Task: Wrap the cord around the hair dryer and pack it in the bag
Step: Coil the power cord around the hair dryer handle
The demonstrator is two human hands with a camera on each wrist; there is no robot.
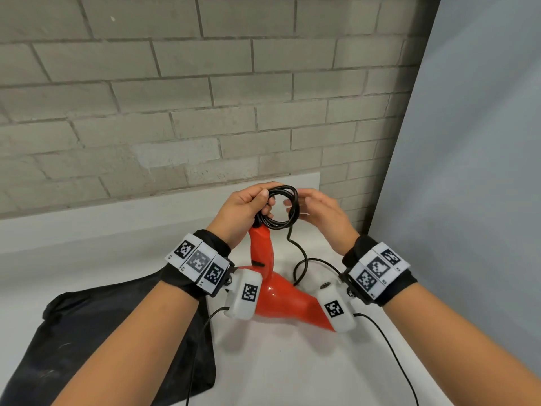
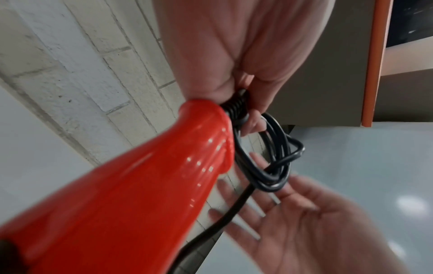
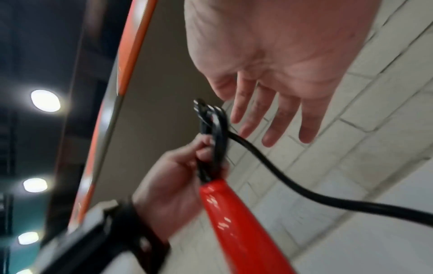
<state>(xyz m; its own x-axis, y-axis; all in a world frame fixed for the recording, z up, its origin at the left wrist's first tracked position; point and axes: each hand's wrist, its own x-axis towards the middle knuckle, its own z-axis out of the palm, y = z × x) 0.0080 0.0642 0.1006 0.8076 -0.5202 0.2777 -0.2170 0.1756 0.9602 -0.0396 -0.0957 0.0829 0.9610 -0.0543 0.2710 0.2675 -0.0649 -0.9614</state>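
Several cord (image 1: 281, 207) loops in left hand (image 1: 244, 207) — plug end hidden.

Grey-painted brick wall (image 1: 175, 92) along the far edge of the white table (image 1: 292, 367). Pale blue-grey panel (image 1: 474, 142) at the table's right edge. Wrist views: orange-edged board (image 2: 372, 63), round ceiling lights (image 3: 45, 100) overhead.

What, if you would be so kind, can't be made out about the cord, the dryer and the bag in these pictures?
- Plug end of the black cord: head view, hidden behind the right wrist camera.
- Nozzle opening of the glossy red plastic hair dryer: head view, covered by both wrist cameras.
- Mouth of the black fabric bag: head view, left forearm crosses it.
- Right hand: left wrist view, blurred; contact with the coil unclear.
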